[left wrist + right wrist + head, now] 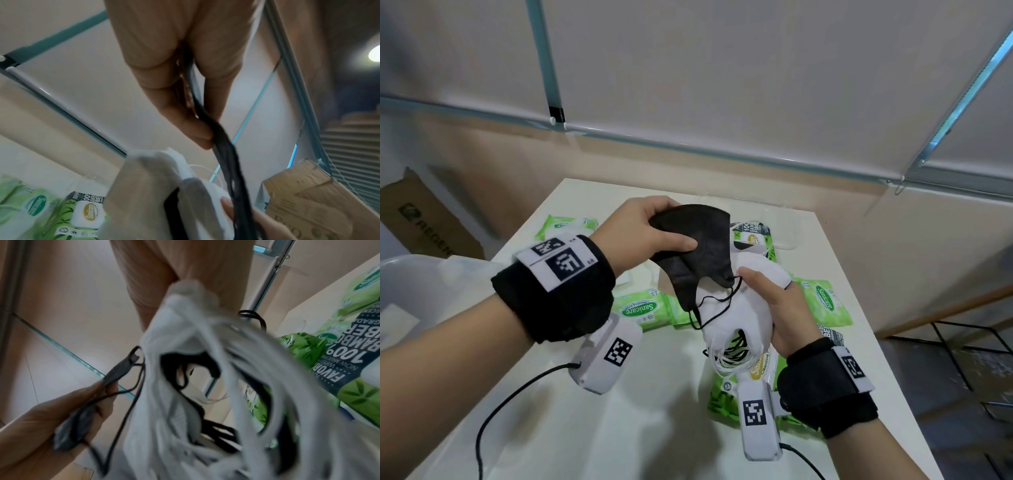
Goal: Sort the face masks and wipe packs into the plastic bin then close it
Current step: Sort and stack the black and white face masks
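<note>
- The white counter [571,428] fills the lower part of the head view, with a wall and blinds behind it.
- A translucent plastic bin [410,274] stands at the counter's left edge, partly cut off by the frame; a cardboard box [424,219] sits behind it.
- Green wipe packs [643,308] lie scattered across the middle and right of the counter, beneath and around both hands.
- A bunch of white face masks [750,308] is held up above the packs, their ear loops dangling in a tangle at the lower end.
- The right hand [777,305] grips that white bunch, its fingers curled round it.
- The left hand [650,229] pinches black face masks [702,246] between thumb and fingers, just above and touching the white bunch.
- Thin black ear loops [717,301] trail down across the white masks.
</note>
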`<act>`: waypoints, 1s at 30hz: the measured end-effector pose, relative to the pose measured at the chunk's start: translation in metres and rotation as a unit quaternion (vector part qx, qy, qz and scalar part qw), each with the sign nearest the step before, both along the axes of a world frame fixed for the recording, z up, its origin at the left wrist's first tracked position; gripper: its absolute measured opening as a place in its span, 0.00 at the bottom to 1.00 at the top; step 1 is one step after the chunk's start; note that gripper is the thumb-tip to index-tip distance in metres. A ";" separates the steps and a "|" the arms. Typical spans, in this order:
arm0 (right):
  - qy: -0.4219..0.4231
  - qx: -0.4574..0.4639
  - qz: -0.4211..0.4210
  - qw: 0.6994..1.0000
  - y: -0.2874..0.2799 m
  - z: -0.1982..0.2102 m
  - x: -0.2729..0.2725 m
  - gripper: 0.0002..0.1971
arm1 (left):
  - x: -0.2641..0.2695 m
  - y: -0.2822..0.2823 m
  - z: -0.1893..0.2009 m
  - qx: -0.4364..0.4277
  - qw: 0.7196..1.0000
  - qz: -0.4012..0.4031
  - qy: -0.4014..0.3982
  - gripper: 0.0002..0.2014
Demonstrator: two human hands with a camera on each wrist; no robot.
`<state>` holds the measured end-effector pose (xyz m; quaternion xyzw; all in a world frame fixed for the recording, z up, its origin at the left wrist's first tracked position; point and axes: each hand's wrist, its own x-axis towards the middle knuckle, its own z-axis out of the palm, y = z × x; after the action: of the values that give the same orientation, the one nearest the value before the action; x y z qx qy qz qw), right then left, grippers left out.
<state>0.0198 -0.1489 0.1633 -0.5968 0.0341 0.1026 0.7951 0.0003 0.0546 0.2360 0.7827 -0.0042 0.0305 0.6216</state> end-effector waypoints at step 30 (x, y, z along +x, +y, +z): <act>-0.072 -0.078 -0.001 0.994 -0.006 0.000 0.010 0.03 | -0.006 0.009 0.033 0.375 0.921 -0.109 -0.015 0.09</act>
<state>0.0302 -0.1545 0.1636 -0.6630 -0.0149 0.0555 0.7464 -0.0058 0.0632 0.2694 0.9525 -0.1101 -0.0292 0.2823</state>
